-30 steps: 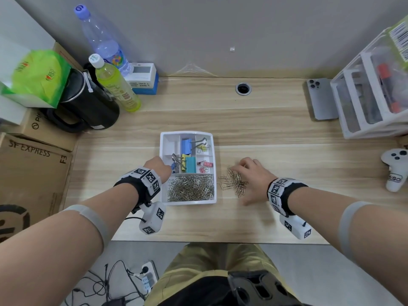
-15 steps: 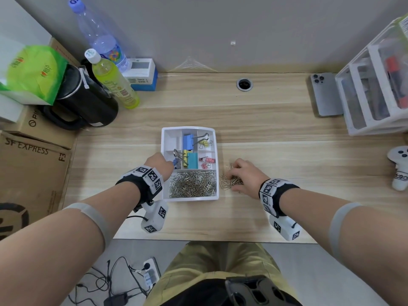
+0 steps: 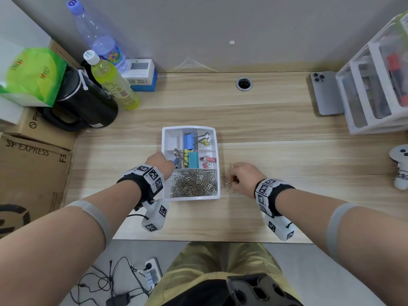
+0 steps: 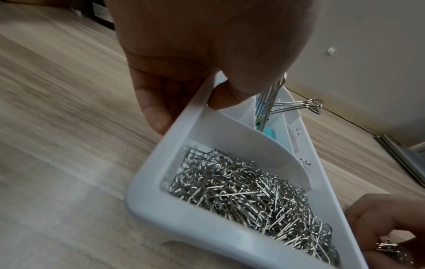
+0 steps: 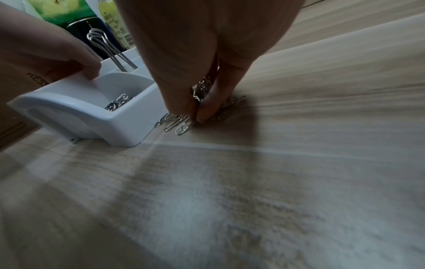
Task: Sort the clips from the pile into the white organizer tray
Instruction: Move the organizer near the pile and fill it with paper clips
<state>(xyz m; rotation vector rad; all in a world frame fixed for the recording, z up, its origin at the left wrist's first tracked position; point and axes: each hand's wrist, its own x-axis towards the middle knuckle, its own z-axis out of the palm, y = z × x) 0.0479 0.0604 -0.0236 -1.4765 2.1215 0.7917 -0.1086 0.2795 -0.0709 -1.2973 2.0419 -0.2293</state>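
Observation:
The white organizer tray (image 3: 190,197) sits mid-desk; its near compartment is full of silver paper clips (image 3: 193,183), and the upper cells hold blue, teal, yellow and pink binder clips (image 3: 191,159). My left hand (image 3: 160,162) grips the tray's left wall (image 4: 181,131), thumb inside and fingers outside. Just right of the tray lies a small pile of paper clips (image 3: 227,180) on the desk. My right hand (image 3: 241,178) is down on that pile and pinches a bunch of clips (image 5: 200,91) between thumb and fingers; loose ones (image 5: 178,122) lie beside the fingertips.
A black kettle (image 3: 84,104), two bottles (image 3: 112,82) and cardboard boxes (image 3: 33,164) crowd the left side. A phone (image 3: 325,93) and a white drawer rack (image 3: 375,89) stand at the back right, a white controller (image 3: 400,168) at the right edge. A grommet hole (image 3: 244,83) is at the back.
My right hand has slid left toward the tray, gathering the paper clip pile closer and closing its fingers on a bunch. The left hand has stayed on the tray's left wall.

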